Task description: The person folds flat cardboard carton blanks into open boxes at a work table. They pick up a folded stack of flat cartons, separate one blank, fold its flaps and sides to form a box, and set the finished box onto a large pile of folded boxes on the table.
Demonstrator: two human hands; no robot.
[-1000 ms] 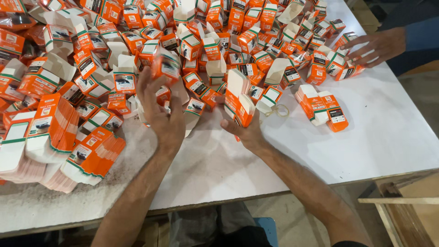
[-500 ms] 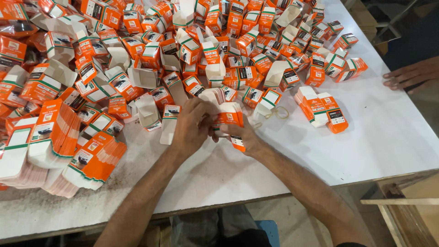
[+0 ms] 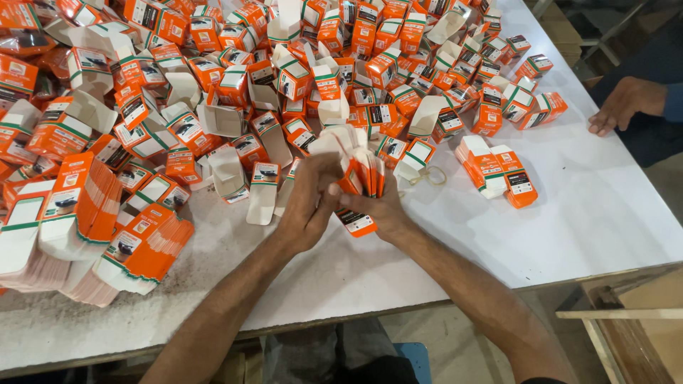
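Both my hands meet over the white table (image 3: 612, 213) near its front middle. My right hand (image 3: 380, 206) grips a bundle of flattened orange and white cartons (image 3: 359, 171), held upright. My left hand (image 3: 306, 203) presses against the bundle's left side, fingers curled over its top edge. One flat carton (image 3: 353, 222) lies under my right hand. A big heap of small folded orange cartons (image 3: 313, 64) covers the table behind my hands.
Stacks of flat cartons (image 3: 85, 220) lie at the front left. A few cartons (image 3: 498, 171) and a rubber band (image 3: 427, 176) rest to the right. Another person's hand (image 3: 622, 103) rests on the table's right edge. A wooden frame (image 3: 619, 313) stands at lower right.
My left hand came from the heap to join the right one on the bundle. The bundle has turned upright. The other person's hand drew back to the right edge.
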